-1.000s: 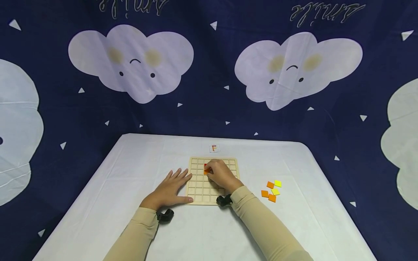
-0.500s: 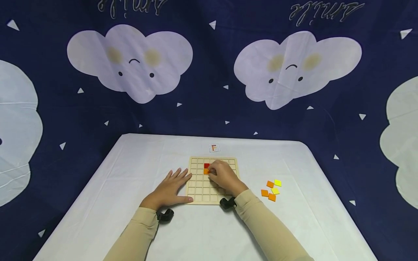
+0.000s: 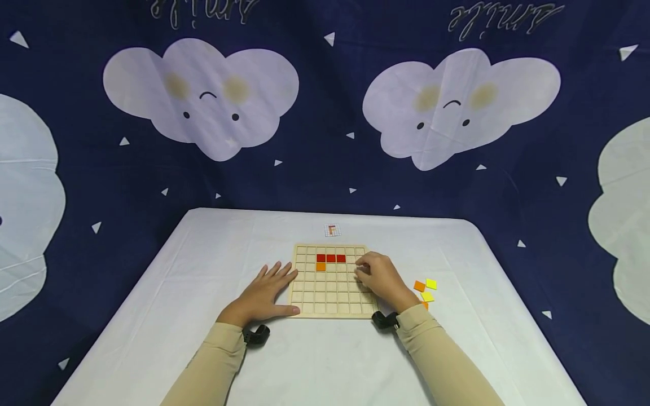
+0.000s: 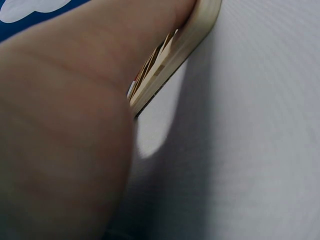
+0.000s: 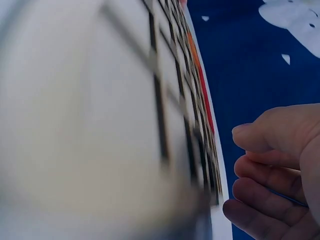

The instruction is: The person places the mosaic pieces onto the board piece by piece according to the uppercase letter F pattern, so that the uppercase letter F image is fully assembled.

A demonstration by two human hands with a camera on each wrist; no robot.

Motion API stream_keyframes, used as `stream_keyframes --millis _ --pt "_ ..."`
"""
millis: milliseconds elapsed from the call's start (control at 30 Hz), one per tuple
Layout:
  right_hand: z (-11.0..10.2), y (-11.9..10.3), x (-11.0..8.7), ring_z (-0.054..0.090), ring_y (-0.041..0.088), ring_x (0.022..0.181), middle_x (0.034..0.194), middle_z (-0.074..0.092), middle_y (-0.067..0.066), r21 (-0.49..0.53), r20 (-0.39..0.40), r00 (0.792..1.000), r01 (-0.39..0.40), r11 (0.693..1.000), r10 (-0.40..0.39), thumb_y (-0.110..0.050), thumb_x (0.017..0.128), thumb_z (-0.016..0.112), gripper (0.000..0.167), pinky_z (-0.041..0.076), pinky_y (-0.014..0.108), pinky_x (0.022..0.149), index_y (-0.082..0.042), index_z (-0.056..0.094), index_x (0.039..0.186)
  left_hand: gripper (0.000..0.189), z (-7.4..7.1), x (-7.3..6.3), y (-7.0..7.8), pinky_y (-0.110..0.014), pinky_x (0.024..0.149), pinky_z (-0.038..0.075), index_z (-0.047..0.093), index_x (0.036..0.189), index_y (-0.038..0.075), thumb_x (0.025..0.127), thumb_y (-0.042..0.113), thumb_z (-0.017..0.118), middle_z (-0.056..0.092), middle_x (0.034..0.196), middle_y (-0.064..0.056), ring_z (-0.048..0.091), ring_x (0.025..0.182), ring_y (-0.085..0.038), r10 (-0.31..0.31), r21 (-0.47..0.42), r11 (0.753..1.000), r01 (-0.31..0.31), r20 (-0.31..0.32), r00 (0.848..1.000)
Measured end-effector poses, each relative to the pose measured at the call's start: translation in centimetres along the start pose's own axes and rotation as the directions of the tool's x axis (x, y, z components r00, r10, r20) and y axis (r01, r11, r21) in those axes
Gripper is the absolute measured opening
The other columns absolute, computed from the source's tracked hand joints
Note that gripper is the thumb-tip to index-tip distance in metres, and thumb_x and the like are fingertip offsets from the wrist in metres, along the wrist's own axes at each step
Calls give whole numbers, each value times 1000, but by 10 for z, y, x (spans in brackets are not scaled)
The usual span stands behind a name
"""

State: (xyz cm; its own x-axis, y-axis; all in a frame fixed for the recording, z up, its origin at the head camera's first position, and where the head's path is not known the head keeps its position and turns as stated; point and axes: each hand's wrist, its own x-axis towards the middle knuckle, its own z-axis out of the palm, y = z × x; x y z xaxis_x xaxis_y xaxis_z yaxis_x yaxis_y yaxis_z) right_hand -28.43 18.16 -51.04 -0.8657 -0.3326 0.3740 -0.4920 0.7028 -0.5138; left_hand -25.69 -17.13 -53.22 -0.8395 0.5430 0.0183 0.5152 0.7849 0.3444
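Note:
A wooden grid board [image 3: 325, 293] lies on the table. Near its far side sits a row of red square tiles [image 3: 331, 258], with one orange tile [image 3: 321, 267] below the leftmost red one. My left hand [image 3: 264, 293] rests with fingers spread at the board's left edge, and its thumb touches the near left corner. Over the board's right edge is my right hand [image 3: 383, 276], fingers loosely bent. In the right wrist view nothing shows between the thumb and fingers [image 5: 265, 185].
Loose yellow tiles [image 3: 431, 284] and orange tiles [image 3: 419, 286] lie on the white table [image 3: 487, 338] right of the board, partly hidden by the right wrist. A small card with a coloured pattern [image 3: 332, 229] lies beyond the board. A dark cloud-print cloth [image 3: 325, 113] hangs behind.
My right hand has moved right from the tiles to the board's right edge, uncovering the red row and orange tile. Its forearm now covers part of the loose pile. The left hand stays put.

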Motion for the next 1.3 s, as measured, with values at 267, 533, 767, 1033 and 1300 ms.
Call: stream_keyframes --millis 267,533,767,1033,1300 --pt "-24 24 -26 71 26 95 105 73 10 -44 -44 997 -68 997 67 -7 91 82 17 61 43 83 0 78 106 108 1 2 1 -53 127 1 36 166 16 85 82 62 22 173 -7 10 159 -32 -13 10 1000 12 7 1000" --pt "-43 45 -45 71 31 100 109 74 14 -56 -81 984 -161 985 156 -6 90 82 19 59 49 89 1 78 107 108 2 2 1 -53 126 2 36 166 16 85 82 62 22 173 -7 10 159 -32 -17 9 1000 17 7 1000" --pt "-59 59 -57 70 34 99 111 73 18 -75 -95 978 -194 978 186 -3 89 82 21 58 52 89 3 78 108 108 2 2 2 -52 126 1 35 167 17 85 82 62 22 173 -6 10 159 -31 -23 9 1000 23 15 1000" --pt "-72 68 -70 70 37 99 106 72 19 -99 -67 980 -192 976 186 -2 86 83 24 59 54 88 6 76 108 108 1 2 2 -53 127 3 36 166 16 85 82 63 23 172 -8 10 159 -32 -21 17 1000 21 12 1000" --pt "-77 70 -77 69 38 101 106 72 18 -140 -76 972 -230 963 221 -2 84 84 26 56 56 92 6 77 107 107 3 2 2 -53 127 2 37 166 16 85 81 63 24 172 -7 11 159 -32 -13 12 1000 13 -2 1000"
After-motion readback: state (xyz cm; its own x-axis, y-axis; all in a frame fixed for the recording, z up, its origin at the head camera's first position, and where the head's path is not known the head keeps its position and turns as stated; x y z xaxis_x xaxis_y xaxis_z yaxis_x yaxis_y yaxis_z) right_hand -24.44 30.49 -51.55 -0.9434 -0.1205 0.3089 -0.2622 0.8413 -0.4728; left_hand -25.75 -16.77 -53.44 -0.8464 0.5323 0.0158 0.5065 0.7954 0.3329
